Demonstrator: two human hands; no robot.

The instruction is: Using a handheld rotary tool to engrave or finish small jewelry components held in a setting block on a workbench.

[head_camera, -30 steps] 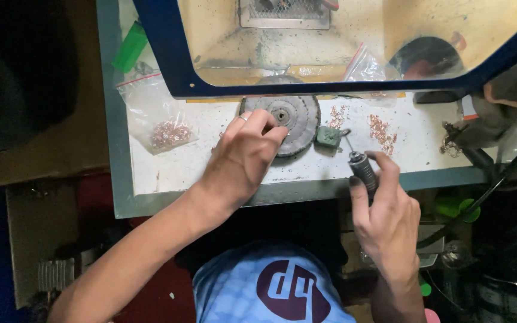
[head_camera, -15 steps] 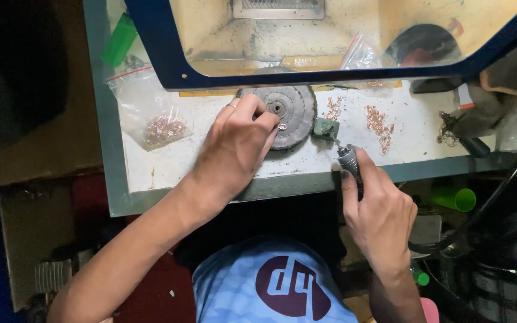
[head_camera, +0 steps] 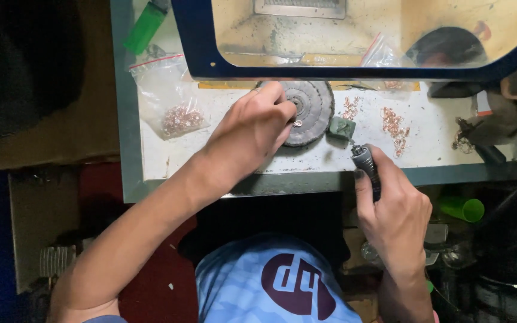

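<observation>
My left hand rests over the left part of a grey round buffing wheel and pinches a small metal ring at its fingertips. My right hand grips a black rotary tool handpiece at the bench's front edge, its thin tip pointing up toward a small green compound block. Loose copper-coloured rings lie scattered on the white bench top to the right of the block.
A clear bag of small copper rings lies at the left of the bench, a green lighter above it. A blue-framed dust box spans the back. A dark tool and cloth sit at the right; a green cup below.
My left hand has moved up and onto the wheel with the ring. My right hand with the handpiece has drawn back toward the bench's front edge.
</observation>
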